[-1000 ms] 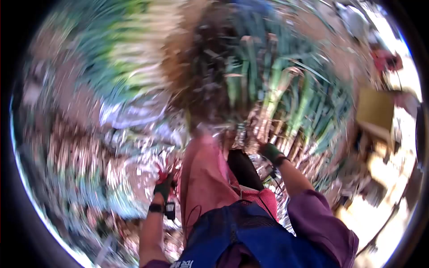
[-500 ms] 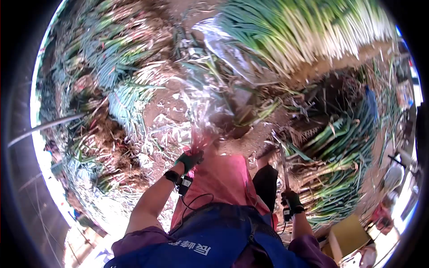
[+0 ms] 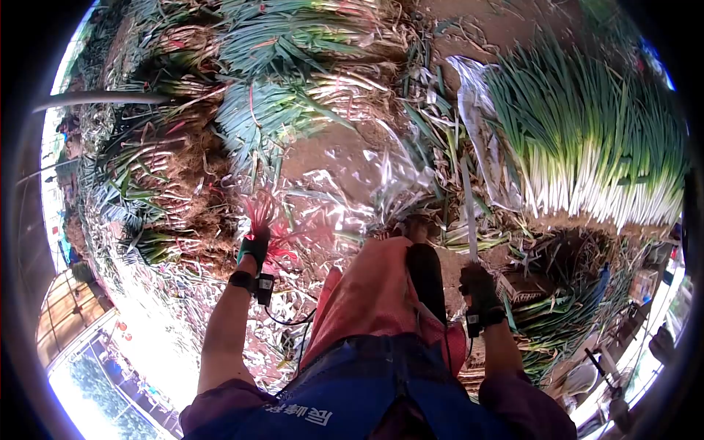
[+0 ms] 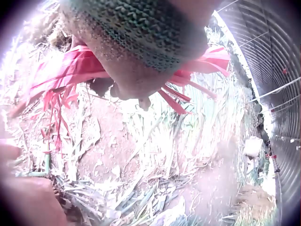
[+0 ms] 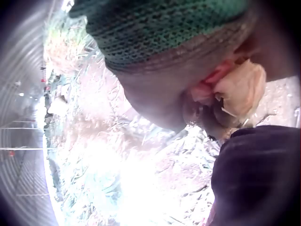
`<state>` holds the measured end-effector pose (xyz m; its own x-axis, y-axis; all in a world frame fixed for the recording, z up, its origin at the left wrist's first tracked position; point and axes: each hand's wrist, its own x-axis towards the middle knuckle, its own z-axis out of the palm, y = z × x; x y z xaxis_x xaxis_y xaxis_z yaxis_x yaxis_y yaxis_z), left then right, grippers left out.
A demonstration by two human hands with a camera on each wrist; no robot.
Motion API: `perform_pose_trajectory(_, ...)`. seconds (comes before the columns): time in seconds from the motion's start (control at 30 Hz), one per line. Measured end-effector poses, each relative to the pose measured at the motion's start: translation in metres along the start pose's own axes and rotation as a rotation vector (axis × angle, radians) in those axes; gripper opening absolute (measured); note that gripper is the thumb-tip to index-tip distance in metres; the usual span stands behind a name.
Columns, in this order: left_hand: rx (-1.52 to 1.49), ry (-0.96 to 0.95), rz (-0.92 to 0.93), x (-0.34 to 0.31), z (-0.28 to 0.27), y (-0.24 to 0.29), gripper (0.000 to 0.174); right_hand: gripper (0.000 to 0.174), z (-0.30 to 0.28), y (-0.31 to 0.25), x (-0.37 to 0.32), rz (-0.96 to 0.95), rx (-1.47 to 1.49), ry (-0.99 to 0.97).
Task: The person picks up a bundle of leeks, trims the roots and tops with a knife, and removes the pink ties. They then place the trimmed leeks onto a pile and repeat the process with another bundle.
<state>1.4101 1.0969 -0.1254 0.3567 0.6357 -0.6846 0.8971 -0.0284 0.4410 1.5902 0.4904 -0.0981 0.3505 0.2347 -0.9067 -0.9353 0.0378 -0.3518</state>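
In a green knitted glove, the left hand (image 3: 254, 248) grips a bundle of pink-red plastic strips (image 3: 259, 209). Seen in the left wrist view, the strips (image 4: 70, 70) stick out on both sides of the gloved hand (image 4: 136, 52). The right hand (image 3: 480, 290) holds a long, flat, blade-like tool (image 3: 469, 213) pointing away from the body. Its fingers curl round a pale handle-like end (image 5: 242, 89) with red beside it, below the green glove (image 5: 160, 33) in the right wrist view. The fingertips there are partly hidden.
Green onions with white stalks (image 3: 594, 176) stand packed at the right. Tied bundles (image 3: 257, 117) lie at the left and far side. Clear plastic film (image 3: 400, 180) and loose leaves cover the ground ahead. A brown crate (image 3: 524, 286) sits beside the right hand.
The view has swung leftward, bringing the tied bundles nearer the middle. The left hand has moved out from the apron with the strips. The right hand, near the onion roots earlier, now holds the tool.
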Motion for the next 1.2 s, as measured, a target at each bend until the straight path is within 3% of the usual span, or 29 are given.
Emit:
perform_pose_trajectory(0.03,0.227,0.047,-0.034,-0.014,-0.01,0.032,0.051,0.008,0.017,-0.016,0.011,0.028,0.126,0.013)
perform_pose_trajectory(0.1,0.679,0.137,-0.102,-0.034,-0.028,0.094,0.055,0.009,0.05,-0.044,0.029,-0.034,0.11,0.087)
perform_pose_trajectory(0.13,0.778,0.103,-0.119,-0.033,-0.035,0.107,0.061,0.009,0.062,-0.056,0.038,-0.033,0.073,0.094)
perform_pose_trajectory(0.17,0.935,0.117,-0.202,-0.036,-0.038,0.133,0.053,0.01,0.073,-0.067,0.047,-0.032,0.04,0.103)
perform_pose_trajectory(0.23,1.004,0.235,-0.167,-0.01,-0.051,0.13,0.054,0.011,0.093,-0.087,0.07,-0.047,-0.034,0.134)
perform_pose_trajectory(0.3,0.717,0.176,-0.316,0.033,-0.072,0.126,0.062,0.012,0.114,-0.1,0.106,-0.077,-0.12,0.17)
perform_pose_trajectory(0.37,0.495,0.183,-0.326,0.075,-0.091,0.103,0.068,0.011,0.165,-0.144,0.104,-0.02,-0.341,0.198)
perform_pose_trajectory(0.4,0.313,0.196,-0.306,0.109,-0.099,0.07,0.074,0.012,0.183,-0.156,0.115,-0.036,-0.284,0.186)
perform_pose_trajectory(0.43,0.226,0.202,-0.333,0.108,-0.103,0.104,0.067,0.013,0.198,-0.168,0.13,-0.056,-0.233,0.172)
perform_pose_trajectory(0.53,-0.068,0.236,-0.205,0.132,-0.119,0.126,0.04,0.013,0.226,-0.192,0.175,-0.072,-0.249,0.018)
perform_pose_trajectory(0.57,-0.073,0.21,-0.104,0.157,-0.128,0.1,0.041,0.016,0.259,-0.212,0.174,-0.117,-0.229,0.02)
perform_pose_trajectory(0.63,0.248,0.242,-0.197,0.161,-0.14,0.148,0.043,0.014,0.283,-0.23,0.213,-0.141,-0.362,-0.019)
perform_pose_trajectory(0.67,0.526,0.296,-0.154,0.156,-0.145,0.182,0.047,0.013,0.3,-0.24,0.23,-0.122,-0.38,-0.033)
perform_pose_trajectory(0.7,0.644,0.147,-0.334,0.185,-0.154,0.175,0.044,0.013,0.317,-0.249,0.246,-0.102,-0.395,-0.046)
perform_pose_trajectory(0.73,0.81,0.211,-0.202,0.194,-0.157,0.182,0.043,0.012,0.332,-0.252,0.265,-0.144,-0.365,-0.164)
perform_pose_trajectory(0.77,0.974,0.27,-0.062,0.2,-0.161,0.195,0.044,0.019,0.352,-0.261,0.278,-0.112,-0.448,-0.111)
perform_pose_trajectory(0.83,1.14,0.208,-0.056,0.231,-0.171,0.211,0.043,0.025,0.395,-0.269,0.293,-0.16,-0.524,0.003)
perform_pose_trajectory(0.9,1.167,0.245,0.037,0.289,-0.175,0.2,0.044,0.027,0.411,-0.27,0.339,-0.504,-0.847,-0.088)
perform_pose_trajectory(0.97,1.141,0.188,0.075,0.345,-0.179,0.181,0.047,0.03,0.435,-0.276,0.357,-0.906,-1.688,-0.121)
perform_pose_trajectory(1.03,0.882,0.13,0.035,0.399,-0.18,0.175,0.043,0.025,0.447,-0.262,0.401,-0.801,-1.284,-0.106)
perform_pose_trajectory(1.13,0.591,0.143,0.009,0.441,-0.178,0.212,0.038,0.017,0.41,-0.233,0.518,-0.881,-0.999,-0.276)
perform_pose_trajectory(1.2,0.497,0.173,0.059,0.474,-0.169,0.213,0.038,0.019,0.457,-0.244,0.504,-0.485,-0.709,-0.086)
